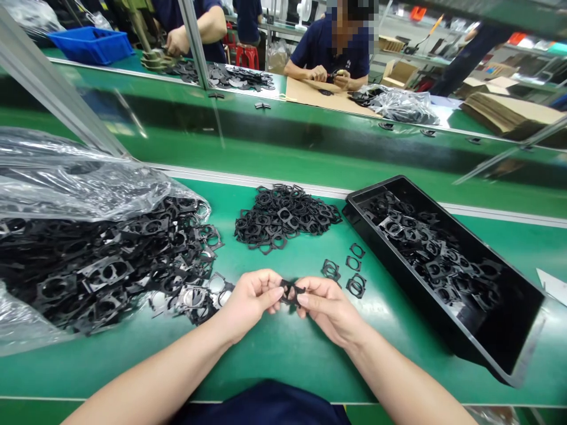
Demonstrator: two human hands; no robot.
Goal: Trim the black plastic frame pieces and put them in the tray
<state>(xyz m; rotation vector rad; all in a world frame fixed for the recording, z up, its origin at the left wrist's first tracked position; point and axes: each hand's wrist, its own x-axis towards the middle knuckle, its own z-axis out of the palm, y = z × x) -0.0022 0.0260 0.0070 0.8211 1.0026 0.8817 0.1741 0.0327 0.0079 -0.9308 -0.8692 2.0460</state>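
Close in front of me, my left hand (261, 293) and my right hand (325, 304) pinch a small black plastic part (290, 290) between thumbs and fingers, one at each side. Its exact shape is partly covered by the fingertips. Just beyond my right hand lie several loose black ring-shaped frames (355, 285) on the green tabletop. Further back is a heap of similar black frames (287, 215). To the left, a large pile of black parts with round openings (110, 271) spills from a clear plastic bag (88, 183), reaching near my left forearm.
A long black bin (425, 295) holding more black parts stands at the right, tilted across the table. A white sheet corner (551, 286) shows at the far right. Behind a low green partition (266, 141), people work at another bench with a blue bin (93, 44) and cardboard (328, 97).
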